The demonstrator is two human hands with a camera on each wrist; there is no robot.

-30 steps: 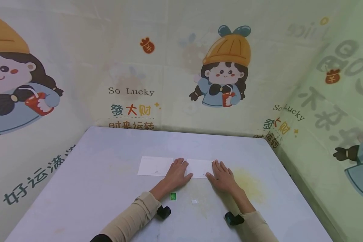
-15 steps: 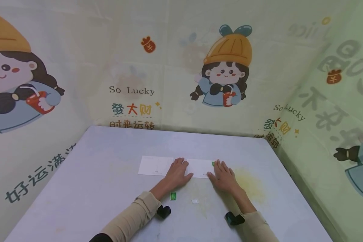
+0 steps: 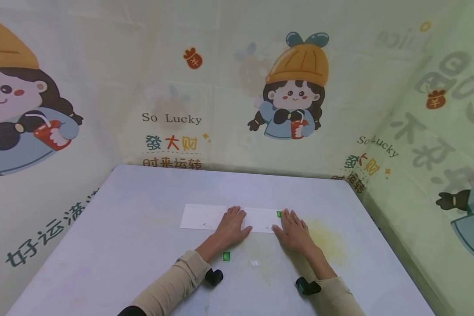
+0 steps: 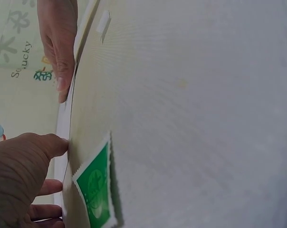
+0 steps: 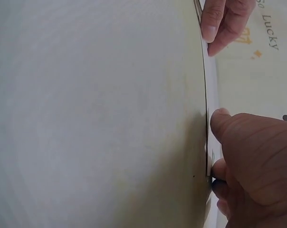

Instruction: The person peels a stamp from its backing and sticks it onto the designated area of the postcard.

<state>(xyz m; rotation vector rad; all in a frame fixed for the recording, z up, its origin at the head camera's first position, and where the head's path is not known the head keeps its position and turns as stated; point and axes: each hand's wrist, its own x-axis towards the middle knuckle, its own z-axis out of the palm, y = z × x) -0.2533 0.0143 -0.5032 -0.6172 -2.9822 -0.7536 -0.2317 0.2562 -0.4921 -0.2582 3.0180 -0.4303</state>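
Observation:
Two white envelopes lie side by side on the table: a left envelope (image 3: pixel 201 216) and a right envelope (image 3: pixel 260 219). My left hand (image 3: pixel 231 226) rests across their inner ends, fingers extended. At the far end of the right envelope, my right hand (image 3: pixel 293 232) rests palm down with straight fingers and thumb on its edge. A small green stamp (image 3: pixel 278 214) shows at that envelope's upper right corner, partly covered by the right fingers. A second green stamp (image 4: pixel 98 185), with toothed edges, lies loose near my left wrist.
A small white paper slip (image 3: pixel 254 263) lies on the white table (image 3: pixel 142 263) between the forearms. Black wrist cameras sit by both cuffs. A printed cloth wall (image 3: pixel 229 96) stands behind the table and along its sides.
The right hand has slid slightly to the right, uncovering the green stamp at the right envelope's corner. The left hand, loose stamp and paper slip stay where they were.

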